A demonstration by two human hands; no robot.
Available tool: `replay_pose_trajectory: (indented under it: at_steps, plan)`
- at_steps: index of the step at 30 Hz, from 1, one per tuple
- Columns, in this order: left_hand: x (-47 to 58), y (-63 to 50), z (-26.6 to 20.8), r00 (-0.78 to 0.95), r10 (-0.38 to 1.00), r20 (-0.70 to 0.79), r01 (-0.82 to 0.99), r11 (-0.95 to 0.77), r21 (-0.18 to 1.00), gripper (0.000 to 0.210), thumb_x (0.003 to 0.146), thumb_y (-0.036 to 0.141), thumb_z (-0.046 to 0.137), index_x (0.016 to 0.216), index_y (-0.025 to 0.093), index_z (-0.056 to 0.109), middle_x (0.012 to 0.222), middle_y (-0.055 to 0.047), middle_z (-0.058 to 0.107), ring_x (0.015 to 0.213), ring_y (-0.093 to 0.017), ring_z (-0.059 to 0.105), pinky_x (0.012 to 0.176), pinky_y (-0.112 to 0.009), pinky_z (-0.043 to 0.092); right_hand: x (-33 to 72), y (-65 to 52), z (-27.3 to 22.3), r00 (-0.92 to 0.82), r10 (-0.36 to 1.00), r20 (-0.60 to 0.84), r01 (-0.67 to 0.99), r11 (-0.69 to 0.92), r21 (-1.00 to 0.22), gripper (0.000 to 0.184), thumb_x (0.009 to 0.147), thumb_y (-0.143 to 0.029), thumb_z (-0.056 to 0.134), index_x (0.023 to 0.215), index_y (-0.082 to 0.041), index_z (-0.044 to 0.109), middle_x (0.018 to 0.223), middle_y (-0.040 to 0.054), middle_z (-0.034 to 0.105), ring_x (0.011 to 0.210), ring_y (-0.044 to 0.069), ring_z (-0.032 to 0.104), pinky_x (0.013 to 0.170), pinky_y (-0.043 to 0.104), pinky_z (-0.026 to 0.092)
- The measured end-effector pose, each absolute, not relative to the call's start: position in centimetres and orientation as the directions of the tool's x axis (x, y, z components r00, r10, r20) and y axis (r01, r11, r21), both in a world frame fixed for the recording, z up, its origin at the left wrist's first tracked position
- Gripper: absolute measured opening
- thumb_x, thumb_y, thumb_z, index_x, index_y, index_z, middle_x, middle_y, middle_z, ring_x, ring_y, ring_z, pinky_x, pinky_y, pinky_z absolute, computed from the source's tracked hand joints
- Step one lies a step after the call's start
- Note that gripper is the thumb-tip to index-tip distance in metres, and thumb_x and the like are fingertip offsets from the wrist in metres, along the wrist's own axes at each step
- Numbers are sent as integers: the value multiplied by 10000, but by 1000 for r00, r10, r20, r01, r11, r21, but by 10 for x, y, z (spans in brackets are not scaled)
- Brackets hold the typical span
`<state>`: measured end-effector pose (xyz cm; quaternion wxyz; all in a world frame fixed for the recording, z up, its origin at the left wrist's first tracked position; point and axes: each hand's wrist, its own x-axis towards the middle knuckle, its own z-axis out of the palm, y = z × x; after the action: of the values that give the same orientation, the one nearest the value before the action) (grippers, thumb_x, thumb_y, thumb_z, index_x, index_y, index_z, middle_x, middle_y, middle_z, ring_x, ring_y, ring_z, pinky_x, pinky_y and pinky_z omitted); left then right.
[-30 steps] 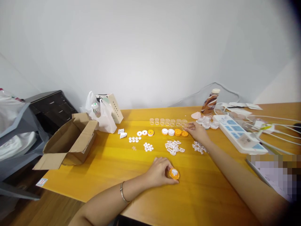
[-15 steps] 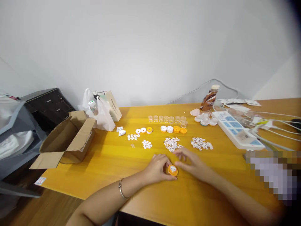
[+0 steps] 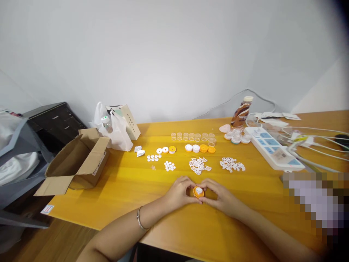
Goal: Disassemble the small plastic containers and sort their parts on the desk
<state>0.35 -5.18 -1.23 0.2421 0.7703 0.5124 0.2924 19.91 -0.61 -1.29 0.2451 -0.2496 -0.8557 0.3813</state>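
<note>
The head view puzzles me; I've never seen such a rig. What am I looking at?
There is no machine: the bare left hand and right hand belong to the person wearing the camera. Every picture comes from that one head-worn camera, looking forward and down. The fingertips of both hands hold a round orange piece with a white inner part. Beyond, on the table, lie small white pieces, flat white cut-outs, white and orange discs and clear cups. An open cardboard box is at left; a bottle and power strip are at right.
</note>
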Motion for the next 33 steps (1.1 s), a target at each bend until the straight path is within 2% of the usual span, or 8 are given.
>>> replay_pose_trajectory:
  at_steps: [5, 8, 11, 14, 20, 24, 28, 33]
  plan:
    - [-1, -51, -7, 304, 921, 243, 558, -379, 738, 536, 568, 465, 762, 982, 157, 614, 908, -70, 612, 846, -185, 553, 751, -286, 435, 197, -8, -10, -716, 655, 240, 251, 564, -787, 175, 790, -349, 595, 907, -220, 605, 840, 40, 603, 790, 185, 571, 733, 315, 471]
    - [-2, -50, -2, 288, 914, 285, 465, -393, 793, 468, 650, 406, 732, 1033, 172, 600, 964, -77, 610, 914, -185, 558, 815, -304, 438, 196, -10, -9, -706, 657, 265, 236, 571, -786, 162, 802, -341, 576, 911, -222, 596, 839, 41, 597, 782, 181, 568, 740, 319, 475]
    - [0, -51, 0, 320, 899, 299, 452, -422, 786, 375, 748, 369, 660, 1068, 182, 604, 973, -77, 612, 917, -174, 566, 817, -291, 442, 195, -11, -10, -707, 647, 285, 234, 594, -770, 148, 815, -326, 561, 919, -224, 583, 836, 38, 583, 783, 176, 562, 742, 314, 473]
    - [5, -56, -2, 342, 880, 330, 533, -471, 703, 270, 832, 332, 562, 1054, 188, 617, 933, -70, 630, 864, -160, 579, 789, -279, 440, 195, -11, -12, -708, 643, 292, 240, 609, -756, 125, 823, -334, 560, 877, -222, 572, 824, 32, 570, 790, 175, 553, 741, 309, 465]
    - [7, -64, -8, 447, 799, 403, 705, -592, 391, 230, 895, 230, 401, 1012, 161, 587, 939, -87, 652, 846, -180, 578, 772, -313, 401, 193, -10, -11, -712, 641, 286, 249, 612, -751, 181, 815, -381, 572, 756, -212, 544, 770, 23, 563, 759, 174, 541, 718, 307, 459]
    - [8, -68, -9, 498, 777, 384, 730, -615, 298, 249, 901, 176, 328, 1009, 150, 551, 878, -89, 656, 773, -172, 582, 770, -327, 381, 191, -10, -10, -712, 644, 281, 251, 607, -754, 179, 798, -359, 590, 714, -213, 530, 748, 20, 563, 743, 177, 532, 702, 309, 455]
    - [14, -75, -5, 486, 777, 400, 672, -625, 398, 221, 903, 182, 346, 1010, 161, 538, 872, -78, 661, 770, -158, 593, 828, -335, 382, 193, -9, -9, -723, 638, 264, 247, 596, -764, 132, 755, -319, 628, 801, -214, 561, 783, 21, 573, 754, 182, 541, 699, 309, 456]
    - [16, -72, 2, 227, 908, 351, 523, -418, 743, 176, 847, 275, 498, 985, 180, 553, 961, -68, 653, 871, -160, 589, 817, -291, 440, 197, -9, -6, -744, 616, 259, 235, 604, -761, 89, 753, -280, 602, 788, -219, 547, 786, 20, 577, 755, 178, 537, 700, 300, 453]
